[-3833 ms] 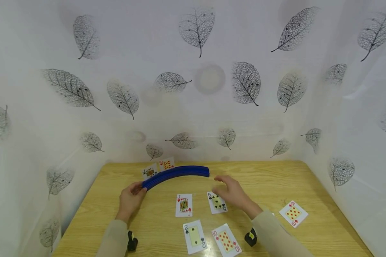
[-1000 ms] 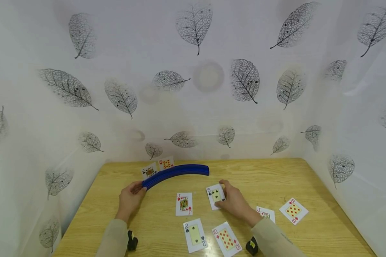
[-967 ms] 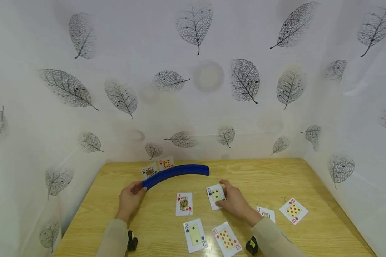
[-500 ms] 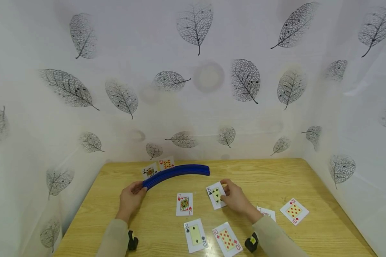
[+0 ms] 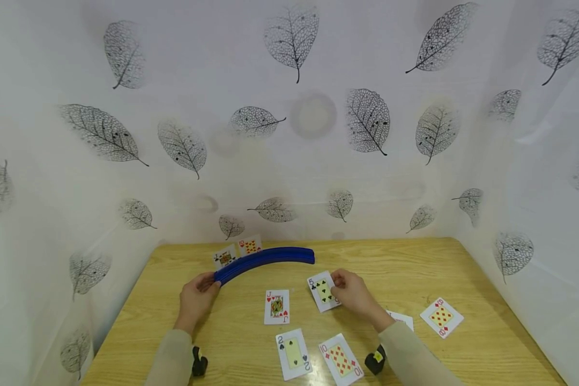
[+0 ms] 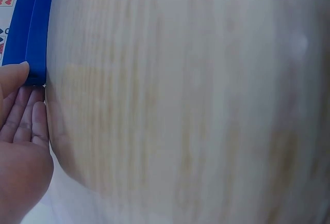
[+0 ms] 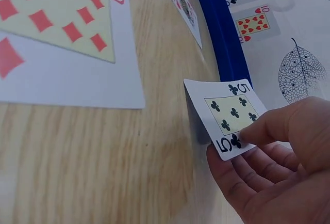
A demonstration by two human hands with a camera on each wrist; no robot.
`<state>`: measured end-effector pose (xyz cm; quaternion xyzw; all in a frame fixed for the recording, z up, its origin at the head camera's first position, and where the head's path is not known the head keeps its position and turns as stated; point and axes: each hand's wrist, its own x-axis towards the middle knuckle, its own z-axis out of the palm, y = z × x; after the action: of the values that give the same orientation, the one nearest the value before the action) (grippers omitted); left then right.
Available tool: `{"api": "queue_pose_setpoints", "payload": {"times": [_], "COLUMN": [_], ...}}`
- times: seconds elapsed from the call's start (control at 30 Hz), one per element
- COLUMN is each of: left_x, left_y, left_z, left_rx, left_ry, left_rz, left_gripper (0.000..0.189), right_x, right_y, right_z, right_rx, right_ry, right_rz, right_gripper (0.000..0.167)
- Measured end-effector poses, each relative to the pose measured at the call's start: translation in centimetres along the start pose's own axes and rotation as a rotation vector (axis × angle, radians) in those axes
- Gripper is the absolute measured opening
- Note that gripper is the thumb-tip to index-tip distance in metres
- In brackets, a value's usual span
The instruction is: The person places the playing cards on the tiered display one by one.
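A blue curved playing card holder (image 5: 270, 255) stands toward the back of the table, with a black-suited face card (image 5: 225, 258) and a ten of hearts (image 5: 250, 245) upright in its left half. My left hand (image 5: 195, 303) grips the holder's left end, thumb on top and fingers beneath in the left wrist view. To the right, in front of the holder, my right hand (image 5: 356, 294) pinches the five of clubs (image 7: 227, 102) by its edge between thumb and fingers. The card is tilted up, face toward me, its right corner hidden by the thumb.
Face up on the wooden table (image 5: 241, 332) lie a jack of hearts (image 5: 276, 306), a two of spades (image 5: 293, 354), a ten of diamonds (image 5: 340, 359) and an eight of diamonds (image 5: 441, 317). Another card (image 5: 402, 319) is mostly hidden by my right forearm. A leaf-patterned curtain surrounds the table.
My right hand, earlier reaching over the five of clubs, has taken hold of it and lifted it from the table, tilting it slightly. The left hand and the card holder stay put.
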<state>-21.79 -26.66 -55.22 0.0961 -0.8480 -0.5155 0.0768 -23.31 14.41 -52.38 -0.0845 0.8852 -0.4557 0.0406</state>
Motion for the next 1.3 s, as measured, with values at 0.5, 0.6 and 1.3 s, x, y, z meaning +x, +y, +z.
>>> {"api": "queue_pose_setpoints", "payload": {"times": [0.5, 0.6, 1.3], "left_x": [0.0, 0.0, 0.3], "left_y": [0.2, 0.1, -0.4], "left_z": [0.0, 0.0, 0.1], "left_rx": [-0.006, -0.008, -0.008], "left_ry": [0.004, 0.000, 0.014], "left_rz": [0.010, 0.005, 0.021], "left_gripper": [0.035, 0.035, 0.034], "right_x": [1.3, 1.5, 4.7], "right_y": [-1.4, -1.8, -3.4], "right_z": [0.3, 0.4, 2.1], "right_rx": [0.011, 0.027, 0.099], "right_ry": [0.031, 0.039, 0.070], "right_rz": [-0.025, -0.029, -0.118], "right_gripper": [0.017, 0.016, 0.017]}}
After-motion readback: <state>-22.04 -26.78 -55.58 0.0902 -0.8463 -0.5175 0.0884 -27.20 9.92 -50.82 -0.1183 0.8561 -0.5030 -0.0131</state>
